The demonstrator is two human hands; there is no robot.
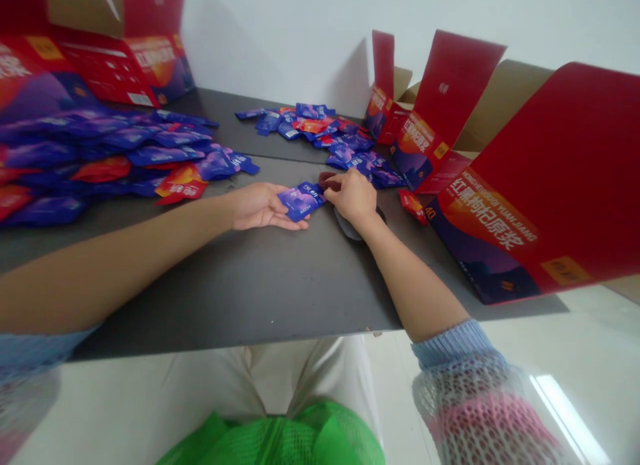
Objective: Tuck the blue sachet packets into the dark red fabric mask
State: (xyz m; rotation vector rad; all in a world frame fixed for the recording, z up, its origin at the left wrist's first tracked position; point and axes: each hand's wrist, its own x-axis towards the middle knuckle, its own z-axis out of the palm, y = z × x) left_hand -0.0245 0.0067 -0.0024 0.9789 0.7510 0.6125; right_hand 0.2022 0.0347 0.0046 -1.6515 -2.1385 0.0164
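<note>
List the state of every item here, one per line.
Left hand: open, touching the blue sachet.
Right hand: curled, fingers at the sachet's far end.
Near sachet pile: spread out, overlapping.
Far sachet pile: scattered, overlapping.
Red carton: flaps open.

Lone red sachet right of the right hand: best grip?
Pinch the red sachet across its near end, coming from the person's side with the right hand: it lies flat and thin on the dark table, with the red carton crowding its far side.
</note>
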